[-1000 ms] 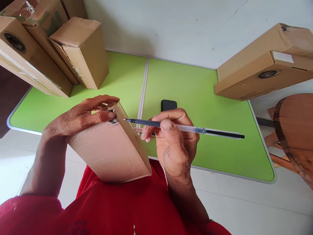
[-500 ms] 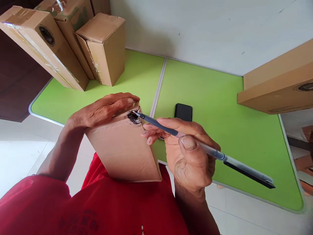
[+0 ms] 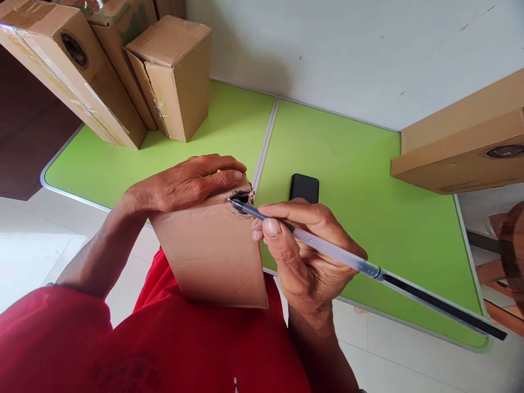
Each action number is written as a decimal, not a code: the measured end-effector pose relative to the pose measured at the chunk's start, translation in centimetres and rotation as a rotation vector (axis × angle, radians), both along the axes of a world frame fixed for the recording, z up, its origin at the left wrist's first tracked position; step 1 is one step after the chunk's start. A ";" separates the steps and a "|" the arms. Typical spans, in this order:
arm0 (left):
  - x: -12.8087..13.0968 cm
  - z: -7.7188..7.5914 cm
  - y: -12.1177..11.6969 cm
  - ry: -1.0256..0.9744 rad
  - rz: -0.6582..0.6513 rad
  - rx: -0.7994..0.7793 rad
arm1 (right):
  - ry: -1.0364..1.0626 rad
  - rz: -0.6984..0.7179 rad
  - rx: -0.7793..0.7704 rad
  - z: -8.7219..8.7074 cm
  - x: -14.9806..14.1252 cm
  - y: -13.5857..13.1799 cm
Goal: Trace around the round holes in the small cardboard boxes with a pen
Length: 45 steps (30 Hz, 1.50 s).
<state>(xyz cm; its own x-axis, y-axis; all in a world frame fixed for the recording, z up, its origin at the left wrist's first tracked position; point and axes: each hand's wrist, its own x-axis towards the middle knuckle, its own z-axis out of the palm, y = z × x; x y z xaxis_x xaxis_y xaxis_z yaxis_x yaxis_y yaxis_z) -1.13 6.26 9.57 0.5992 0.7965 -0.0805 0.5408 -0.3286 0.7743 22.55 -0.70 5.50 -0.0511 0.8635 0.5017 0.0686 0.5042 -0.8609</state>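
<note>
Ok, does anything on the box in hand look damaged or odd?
Yes. The cardboard box has a ragged hole by its upper right corner in view, near the left hand. Its rim looks torn, with dark scribbled lines around it, right by the tip of the pen.

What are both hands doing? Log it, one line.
left hand: on cardboard box | right hand: holding pen | tip: at rim of dark hole

I look forward and down from one head-worn view, near above the left hand (image 3: 186, 186) and right hand (image 3: 305, 275), far wall (image 3: 347, 57) beyond.
</note>
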 end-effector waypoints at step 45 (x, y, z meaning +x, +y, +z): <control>-4.8 1.3 -0.9 0.119 0.024 -0.240 | -1.280 0.209 -0.048 -9.9 -2.4 13.4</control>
